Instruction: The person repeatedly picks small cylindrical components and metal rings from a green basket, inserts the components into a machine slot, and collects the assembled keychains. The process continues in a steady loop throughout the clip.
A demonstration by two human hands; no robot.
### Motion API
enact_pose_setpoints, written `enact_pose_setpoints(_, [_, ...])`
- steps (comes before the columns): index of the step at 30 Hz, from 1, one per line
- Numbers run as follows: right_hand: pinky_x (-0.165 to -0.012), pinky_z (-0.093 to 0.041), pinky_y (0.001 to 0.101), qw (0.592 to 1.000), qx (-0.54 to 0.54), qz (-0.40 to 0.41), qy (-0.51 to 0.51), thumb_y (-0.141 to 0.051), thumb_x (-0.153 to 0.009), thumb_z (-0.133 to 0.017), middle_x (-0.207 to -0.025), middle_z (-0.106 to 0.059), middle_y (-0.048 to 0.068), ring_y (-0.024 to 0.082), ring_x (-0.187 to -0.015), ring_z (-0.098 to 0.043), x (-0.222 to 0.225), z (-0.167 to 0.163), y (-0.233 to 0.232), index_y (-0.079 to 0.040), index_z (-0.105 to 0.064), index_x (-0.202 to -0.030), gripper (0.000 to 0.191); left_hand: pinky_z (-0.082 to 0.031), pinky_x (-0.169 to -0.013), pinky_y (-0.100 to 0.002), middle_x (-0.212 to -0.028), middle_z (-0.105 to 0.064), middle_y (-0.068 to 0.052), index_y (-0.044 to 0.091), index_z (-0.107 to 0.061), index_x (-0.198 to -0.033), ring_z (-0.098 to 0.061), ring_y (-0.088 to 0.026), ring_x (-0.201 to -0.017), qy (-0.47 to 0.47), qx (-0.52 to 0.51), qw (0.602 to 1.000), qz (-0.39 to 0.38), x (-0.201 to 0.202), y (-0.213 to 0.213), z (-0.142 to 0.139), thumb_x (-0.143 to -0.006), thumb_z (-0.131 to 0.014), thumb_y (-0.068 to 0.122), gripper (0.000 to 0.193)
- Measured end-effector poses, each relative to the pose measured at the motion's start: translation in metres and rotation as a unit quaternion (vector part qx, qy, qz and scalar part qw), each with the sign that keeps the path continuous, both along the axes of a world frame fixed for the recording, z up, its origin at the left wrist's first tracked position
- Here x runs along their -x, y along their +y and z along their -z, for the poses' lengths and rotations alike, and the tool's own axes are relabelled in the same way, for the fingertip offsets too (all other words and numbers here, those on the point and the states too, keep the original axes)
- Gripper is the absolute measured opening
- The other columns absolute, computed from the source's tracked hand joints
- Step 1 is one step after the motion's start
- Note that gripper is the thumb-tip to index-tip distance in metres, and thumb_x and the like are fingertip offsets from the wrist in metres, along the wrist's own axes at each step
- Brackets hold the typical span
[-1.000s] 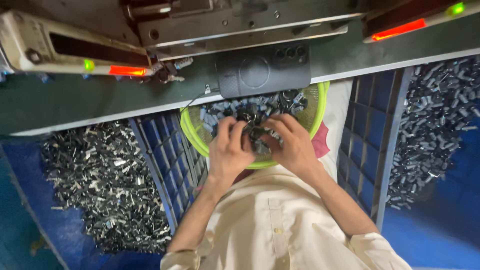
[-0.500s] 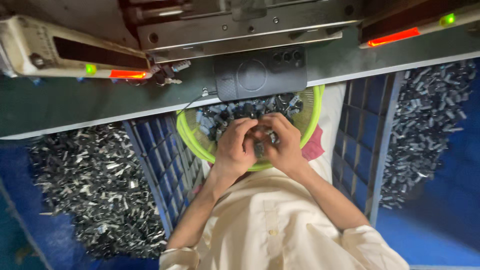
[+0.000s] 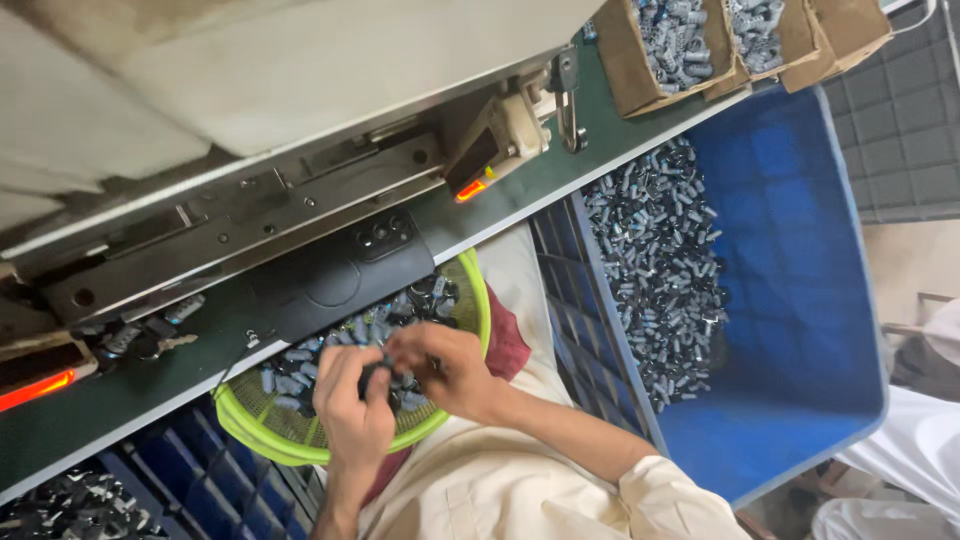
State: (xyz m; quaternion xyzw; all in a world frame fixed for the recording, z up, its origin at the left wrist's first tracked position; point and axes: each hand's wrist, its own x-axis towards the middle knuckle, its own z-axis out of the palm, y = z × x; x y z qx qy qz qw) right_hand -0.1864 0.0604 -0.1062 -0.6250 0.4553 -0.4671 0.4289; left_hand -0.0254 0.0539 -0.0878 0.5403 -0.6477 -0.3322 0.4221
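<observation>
Right now both hands meet over the green basket (image 3: 470,300) in the lap, the left hand (image 3: 355,405) and right hand (image 3: 445,370) pinching one small dark part (image 3: 375,372) between them, above the grey parts (image 3: 290,375) heaped beneath.

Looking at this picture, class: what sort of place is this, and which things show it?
Probably a factory workstation. A metal machine with red indicator lights stands over a green bench, a blue crate holds heaps of small dark parts, and both hands work over a green basket.
</observation>
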Motion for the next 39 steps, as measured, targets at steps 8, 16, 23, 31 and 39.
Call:
enact_pose_setpoints(8, [-0.082,-0.065,0.0338,0.987,-0.061,0.044,-0.14,0.033,-0.075,-0.05,-0.115,-0.067,0.016,0.026,-0.108,-0.07,0.012,0.019,0.009,0.0,-0.053,-0.118,0.054,-0.049,-0.077,-0.04,-0.09,-0.065,-0.012,0.001,-0.063,-0.093,-0.063,-0.035,-0.085,0.046,-0.034,0.996,-0.067,0.003,0.018,-0.009,-0.084,-0.069,-0.001,0.011])
enact_pose_setpoints(16, [-0.071,-0.065,0.0356,0.997,0.046,0.032,-0.049,0.029,-0.086,-0.049,-0.099,-0.065,0.018,0.03,-0.102,-0.075,0.034,-0.005,-0.032,-0.001,-0.043,-0.104,0.036,-0.056,-0.07,-0.038,-0.108,-0.075,-0.009,0.002,-0.068,-0.101,-0.066,-0.023,-0.078,0.166,-0.178,0.966,-0.092,-0.02,0.024,0.009,-0.085,-0.059,-0.005,0.02])
enact_pose_setpoints(23, [-0.066,-0.058,0.0311,0.933,0.334,0.027,0.133,0.017,-0.089,-0.071,-0.1,-0.073,0.019,0.026,-0.086,-0.077,0.004,-0.095,-0.126,-0.001,-0.049,-0.11,0.035,-0.054,-0.074,-0.025,-0.093,-0.073,-0.007,-0.001,-0.066,-0.095,-0.069,-0.012,-0.082,0.287,-0.047,0.955,0.059,-0.038,0.051,0.033,-0.101,-0.063,0.016,0.018])
enact_pose_setpoints(31, [-0.08,-0.066,0.0302,0.949,0.281,-0.048,0.133,0.022,-0.097,-0.059,-0.112,-0.073,0.013,0.021,-0.104,-0.079,-0.031,-0.095,-0.194,0.002,-0.062,-0.113,0.025,-0.044,-0.062,-0.029,-0.072,-0.055,-0.003,0.004,-0.054,-0.079,-0.052,-0.014,-0.065,0.172,-0.087,0.981,-0.03,-0.045,0.04,0.034,-0.081,-0.079,0.009,0.025])
enact_pose_setpoints(39, [-0.083,-0.046,0.0479,0.884,0.335,-0.052,0.321,0.0,-0.074,-0.07,-0.094,-0.077,0.013,0.03,-0.091,-0.071,-0.009,-0.157,-0.116,-0.003,-0.07,-0.093,0.019,-0.041,-0.059,-0.029,-0.071,-0.05,-0.006,0.003,-0.048,-0.079,-0.049,-0.017,-0.062,0.148,-0.084,0.985,0.003,-0.044,0.028,0.023,-0.08,-0.074,-0.007,0.028])
